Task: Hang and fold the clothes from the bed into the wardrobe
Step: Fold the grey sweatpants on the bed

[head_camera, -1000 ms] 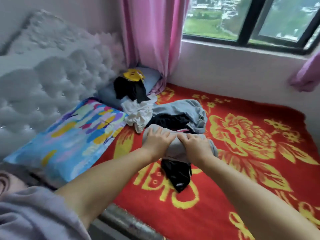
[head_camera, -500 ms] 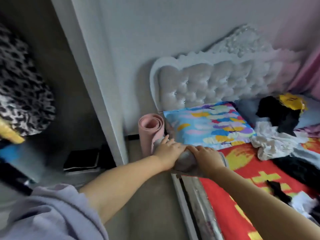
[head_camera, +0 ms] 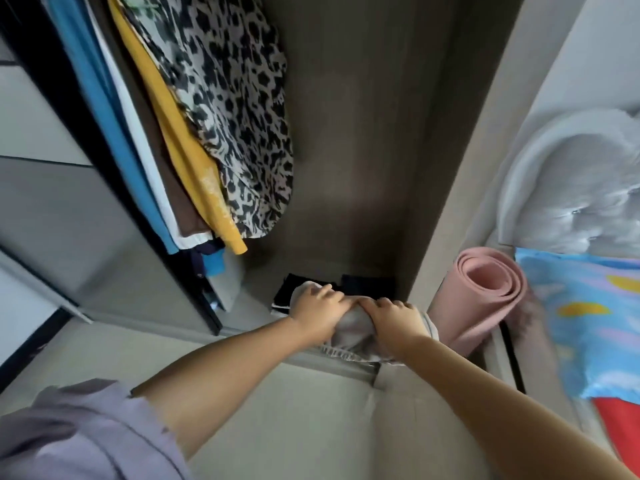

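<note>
Hands together at wardrobe [head_camera: 363, 133] threshold. Left hand [head_camera: 317, 315] and right hand [head_camera: 394, 318] side by side, fingers curled over folded grey garment [head_camera: 353, 332], gripping it from above. Garment held low at open front of wardrobe, over bottom rail, ribbed hem hanging toward camera. Just behind it on wardrobe floor: dark folded clothes [head_camera: 367, 284], partly hidden by left hand. Hanging inside, upper left: leopard-print piece [head_camera: 239, 109], yellow piece [head_camera: 180, 133], white and blue pieces [head_camera: 93, 91] packed close together. Right of wardrobe side panel: pink rolled mat [head_camera: 485, 296] standing on end, near right hand but apart. Beyond mat: white tufted headboard [head_camera: 581, 188], multicoloured pillow [head_camera: 595, 317], red bedcover [head_camera: 620, 431] at lower right edge. Lilac sleeve [head_camera: 69, 434] at lower left.
</note>
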A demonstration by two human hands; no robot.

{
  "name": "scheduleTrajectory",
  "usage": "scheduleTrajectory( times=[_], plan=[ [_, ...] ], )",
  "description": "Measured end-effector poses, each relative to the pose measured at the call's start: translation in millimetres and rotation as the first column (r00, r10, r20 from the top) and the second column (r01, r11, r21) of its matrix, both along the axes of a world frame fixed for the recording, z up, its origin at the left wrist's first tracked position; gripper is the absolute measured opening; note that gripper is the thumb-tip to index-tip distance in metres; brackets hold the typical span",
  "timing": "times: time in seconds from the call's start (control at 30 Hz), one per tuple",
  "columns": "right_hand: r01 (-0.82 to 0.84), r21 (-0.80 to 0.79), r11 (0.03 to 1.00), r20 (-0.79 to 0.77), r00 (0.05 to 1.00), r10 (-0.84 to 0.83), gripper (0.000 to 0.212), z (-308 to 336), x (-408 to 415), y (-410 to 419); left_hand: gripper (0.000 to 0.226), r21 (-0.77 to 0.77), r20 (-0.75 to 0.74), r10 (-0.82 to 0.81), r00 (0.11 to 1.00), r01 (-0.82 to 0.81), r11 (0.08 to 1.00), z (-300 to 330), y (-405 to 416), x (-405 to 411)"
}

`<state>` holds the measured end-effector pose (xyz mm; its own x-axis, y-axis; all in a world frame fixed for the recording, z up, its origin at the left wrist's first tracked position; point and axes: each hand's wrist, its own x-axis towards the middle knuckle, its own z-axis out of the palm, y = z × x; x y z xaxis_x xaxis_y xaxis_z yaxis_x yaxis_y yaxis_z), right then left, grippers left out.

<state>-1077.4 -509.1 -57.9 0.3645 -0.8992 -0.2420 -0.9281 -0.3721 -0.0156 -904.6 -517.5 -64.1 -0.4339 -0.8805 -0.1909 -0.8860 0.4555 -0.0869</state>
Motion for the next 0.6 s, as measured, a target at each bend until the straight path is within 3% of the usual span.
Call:
scheduleTrajectory(
  times=[0.17, 0.47, 0.6],
  plan=[
    [-0.022, 0.043, 0.999, -0.019, 1.000, 0.023, 0.074, -30.4, 49.1, -58.9, 0.064, 0.021, -0.024, 0.013, 1.000, -0.012, 1.000, -25.6, -48.1, 50.7],
    [-0.038, 0.172, 0.984, -0.038, 0.998, 0.045, 0.082, -90.7, 56.8, -180.7, 0.061, 0.132, -0.003, 0.085, 0.996, -0.083, 0.988, -85.3, -159.1, 51.3],
    [-0.086, 0.105, 0.991, -0.113, 0.989, 0.097, 0.080, -122.1, 52.3, -261.4, 0.071, 0.182, -0.037, 0.145, 0.989, -0.136, 0.974, -126.2, -237.5, 46.0]
  ],
)
